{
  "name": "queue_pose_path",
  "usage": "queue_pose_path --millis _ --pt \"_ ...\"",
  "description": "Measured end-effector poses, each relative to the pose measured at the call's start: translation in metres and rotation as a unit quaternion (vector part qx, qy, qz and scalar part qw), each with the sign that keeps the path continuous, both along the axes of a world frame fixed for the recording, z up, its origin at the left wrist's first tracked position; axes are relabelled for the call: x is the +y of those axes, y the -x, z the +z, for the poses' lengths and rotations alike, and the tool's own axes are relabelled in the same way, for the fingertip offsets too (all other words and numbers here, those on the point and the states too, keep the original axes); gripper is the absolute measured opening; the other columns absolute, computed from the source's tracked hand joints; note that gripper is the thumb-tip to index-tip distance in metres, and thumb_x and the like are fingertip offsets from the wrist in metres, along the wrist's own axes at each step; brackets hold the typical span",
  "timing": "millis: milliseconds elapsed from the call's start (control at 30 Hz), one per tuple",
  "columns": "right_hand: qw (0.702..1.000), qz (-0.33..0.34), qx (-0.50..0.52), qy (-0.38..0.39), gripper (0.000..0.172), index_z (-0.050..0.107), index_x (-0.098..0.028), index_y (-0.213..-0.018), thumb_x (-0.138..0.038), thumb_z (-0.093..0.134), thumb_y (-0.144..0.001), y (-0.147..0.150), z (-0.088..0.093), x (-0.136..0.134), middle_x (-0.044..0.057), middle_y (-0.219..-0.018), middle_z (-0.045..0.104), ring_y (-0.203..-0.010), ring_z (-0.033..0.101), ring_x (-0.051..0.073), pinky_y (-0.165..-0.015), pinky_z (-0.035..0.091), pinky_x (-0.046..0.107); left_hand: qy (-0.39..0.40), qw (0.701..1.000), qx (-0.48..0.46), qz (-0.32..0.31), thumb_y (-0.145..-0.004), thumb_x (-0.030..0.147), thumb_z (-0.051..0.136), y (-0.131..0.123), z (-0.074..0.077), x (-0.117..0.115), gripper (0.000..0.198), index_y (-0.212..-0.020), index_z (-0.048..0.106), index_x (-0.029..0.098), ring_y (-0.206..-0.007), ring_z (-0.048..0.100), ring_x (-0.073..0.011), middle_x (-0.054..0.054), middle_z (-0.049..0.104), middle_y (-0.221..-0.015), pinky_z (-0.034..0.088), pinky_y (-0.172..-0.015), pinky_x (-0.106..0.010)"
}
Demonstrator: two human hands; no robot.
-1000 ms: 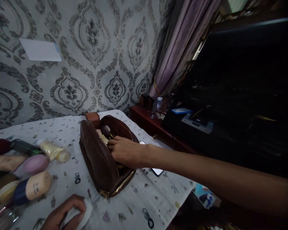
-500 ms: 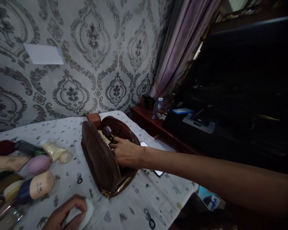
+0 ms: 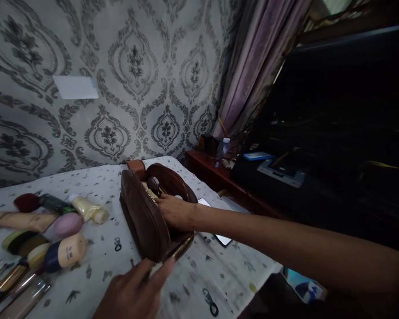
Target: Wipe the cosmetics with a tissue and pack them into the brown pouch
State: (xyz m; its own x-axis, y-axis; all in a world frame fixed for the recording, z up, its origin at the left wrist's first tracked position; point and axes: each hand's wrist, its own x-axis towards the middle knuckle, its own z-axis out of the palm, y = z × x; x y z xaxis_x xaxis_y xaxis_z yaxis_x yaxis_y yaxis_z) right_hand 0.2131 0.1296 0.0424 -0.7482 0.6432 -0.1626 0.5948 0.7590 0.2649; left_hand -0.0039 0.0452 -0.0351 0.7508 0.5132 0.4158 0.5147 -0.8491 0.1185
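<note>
Pouch (image 3: 145, 218) stands unzipped, dead centre. Right hand (image 3: 174, 212) is sunk inside it — fingers hidden, grip unclear. Left hand (image 3: 133, 290), spread and empty, sits at its 6 o'clock end. A hard tug might tip it onto the phone (image 3: 223, 239) — at 3 o'clock.

bare left hand (image 3: 133, 290), bare right hand (image 3: 175, 212) and forearm (image 3: 286, 248).

Fingertips of right hand (image 3: 175, 212) unseen inside brown pouch (image 3: 142, 223); left hand (image 3: 133, 292) cut at bottom edge.
</note>
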Motion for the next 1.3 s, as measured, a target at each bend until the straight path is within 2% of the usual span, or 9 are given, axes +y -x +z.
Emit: queue_pose_path --millis 100,267,433,567,667,767,867,1000,1300 --pt "1.0 -0.004 -0.005 0.002 0.019 0.07 -0.01 -0.087 -0.013 0.052 -0.092 0.002 0.003 -0.001 0.015 -0.093 0.071 -0.099 0.059 0.027 -0.076 0.042 0.038 -0.048 0.99 0.129 0.028 -0.078 0.006 0.058 -0.04 0.018 -0.005 0.069 -0.144 0.046 0.024 -0.063 0.069 -0.0178 -0.004 0.071 -0.085 0.052 -0.049 -0.022" --pt "1.0 -0.017 -0.01 0.005 0.021 0.07 -0.009 -0.091 -0.013 0.05 -0.094 0.005 0.008 -0.002 0.015 -0.093 0.071 -0.097 0.061 0.027 -0.077 0.044 0.038 -0.118 0.98 0.121 0.108 -0.082 0.011 0.063 -0.068 0.024 -0.014 0.053 -0.134 0.058 0.019 -0.052 0.067 -0.0185 -0.003 0.069 -0.07 0.049 -0.044 -0.024" --pt "1.0 -0.013 0.0 0.008 0.023 0.07 -0.009 -0.094 -0.011 0.048 -0.095 0.005 0.009 0.0 0.015 -0.097 0.071 -0.099 0.062 0.026 -0.08 0.044 0.038 -0.123 0.981 0.081 0.124 -0.081 0.009 0.066 -0.066 0.021 -0.017 0.055 -0.134 0.056 0.017 -0.053 0.069 -0.0167 -0.002 0.071 -0.071 0.048 -0.043 -0.021" --pt "1.0 -0.018 0.006 0.005 0.023 0.07 -0.009 -0.093 -0.01 0.048 -0.094 0.005 0.007 0.003 0.015 -0.097 0.071 -0.1 0.062 0.026 -0.082 0.044 0.039 -0.142 0.978 0.058 0.142 -0.086 0.014 0.064 -0.066 0.026 -0.013 0.046 -0.131 0.056 0.018 -0.053 0.069 -0.0161 0.0 0.072 -0.07 0.047 -0.042 -0.02" --pt "1.0 -0.01 0.006 0.002 0.021 0.07 -0.011 -0.093 -0.011 0.05 -0.094 0.003 0.007 0.003 0.014 -0.097 0.071 -0.102 0.061 0.027 -0.08 0.044 0.039 -0.145 0.972 0.086 0.163 -0.088 0.019 0.064 -0.067 0.033 -0.011 0.035 -0.122 0.061 0.017 -0.049 0.068 -0.0167 0.001 0.07 -0.064 0.046 -0.04 -0.021" --pt "1.0 0.001 0.005 -0.007 0.02 0.071 -0.012 -0.092 -0.012 0.051 -0.094 0.001 0.009 0.001 0.013 -0.099 0.072 -0.104 0.061 0.027 -0.08 0.043 0.04 -0.118 0.967 0.14 0.175 -0.086 0.012 0.062 -0.067 0.04 -0.01 0.018 -0.103 0.067 0.018 -0.047 0.067 -0.0177 0.001 0.067 -0.056 0.045 -0.042 -0.02" --pt "1.0 -0.003 -0.008 -0.017 0.02 0.071 -0.011 -0.092 -0.01 0.051 -0.093 0.0 0.012 -0.002 0.014 -0.101 0.073 -0.105 0.061 0.027 -0.081 0.043 0.041 -0.084 0.968 0.173 0.16 -0.077 -0.001 0.059 -0.065 0.043 -0.01 0.027 -0.093 0.067 0.018 -0.048 0.067 -0.0192 0.001 0.068 -0.057 0.047 -0.044 -0.022" --pt "1.0 -0.001 -0.02 -0.023 0.021 0.072 -0.01 -0.093 -0.011 0.051 -0.094 0.0 0.013 -0.002 0.014 -0.102 0.073 -0.107 0.06 0.028 -0.083 0.042 0.041 -0.065 0.972 0.162 0.156 -0.078 0.001 0.057 -0.063 0.041 -0.01 0.023 -0.089 0.066 0.018 -0.05 0.068 -0.0201 -0.001 0.068 -0.058 0.046 -0.045 -0.023" --pt "1.0 0.008 -0.017 0.012 0.023 0.07 -0.011 -0.094 -0.01 0.047 -0.093 -0.002 0.02 -0.004 0.015 -0.106 0.07 -0.106 0.058 0.028 -0.081 0.04 0.04 -0.11 0.975 0.141 0.129 -0.086 0.004 0.054 -0.058 0.037 -0.007 0.026 -0.104 0.065 0.019 -0.048 0.066 -0.02 0.001 0.066 -0.058 0.049 -0.044 -0.025"
